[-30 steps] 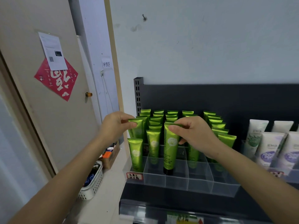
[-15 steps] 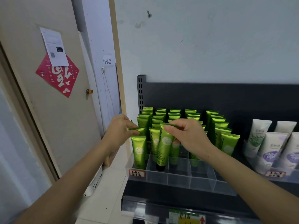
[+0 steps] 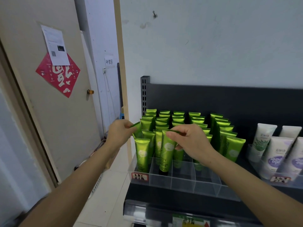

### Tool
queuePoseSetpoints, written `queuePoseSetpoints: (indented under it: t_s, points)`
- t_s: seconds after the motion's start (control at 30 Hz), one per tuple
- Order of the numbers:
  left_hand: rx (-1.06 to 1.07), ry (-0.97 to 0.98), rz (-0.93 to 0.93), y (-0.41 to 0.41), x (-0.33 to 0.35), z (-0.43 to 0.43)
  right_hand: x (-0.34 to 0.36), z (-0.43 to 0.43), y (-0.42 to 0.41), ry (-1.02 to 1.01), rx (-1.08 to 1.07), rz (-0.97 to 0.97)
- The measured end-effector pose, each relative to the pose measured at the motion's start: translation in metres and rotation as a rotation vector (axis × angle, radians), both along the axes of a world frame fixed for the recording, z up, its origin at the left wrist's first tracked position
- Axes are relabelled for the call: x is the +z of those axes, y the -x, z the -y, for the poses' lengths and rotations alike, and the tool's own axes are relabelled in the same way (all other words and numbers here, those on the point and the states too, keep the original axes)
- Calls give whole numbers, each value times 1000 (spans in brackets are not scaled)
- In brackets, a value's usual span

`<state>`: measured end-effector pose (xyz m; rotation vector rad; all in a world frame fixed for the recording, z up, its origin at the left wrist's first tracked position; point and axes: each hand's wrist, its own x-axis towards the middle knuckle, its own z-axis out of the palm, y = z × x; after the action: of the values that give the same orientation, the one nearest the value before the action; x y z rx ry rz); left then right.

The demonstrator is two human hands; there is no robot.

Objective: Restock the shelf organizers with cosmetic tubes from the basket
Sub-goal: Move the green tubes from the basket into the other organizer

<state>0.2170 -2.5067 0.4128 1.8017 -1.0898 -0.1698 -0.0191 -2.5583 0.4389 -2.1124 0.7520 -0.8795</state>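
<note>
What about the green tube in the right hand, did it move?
Yes. The tube slid its bottom end left, closer to the red label on the clear organizer, and it leans now.

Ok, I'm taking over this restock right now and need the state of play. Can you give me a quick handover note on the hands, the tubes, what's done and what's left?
Left hand: pinches the top of a tilted green tube in the leftmost column.
Right hand: pinches the crimp of the Chamomile tube, which stands cap-down in the second column of the clear organizer.
Done: the shelved green tubes fill the back rows.
Left: settle both tubes, then fill the empty front compartments. Only an edge of the basket shows, on the floor at left; its contents are unseen.
</note>
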Motion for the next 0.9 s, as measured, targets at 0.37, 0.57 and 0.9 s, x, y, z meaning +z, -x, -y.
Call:
queuePoseSetpoints:
  t_s: [0.37,0.57,0.9]
  points:
    - [-185,-27,57,0,6,12,-3,3,-2,16,-21,-12]
    - [-170,-9,123,3,9,2,-7,5,-9,70,-20,-26]
    - [-97,127,269,33,30,-25,-26,-1,-27,194,-7,-96]
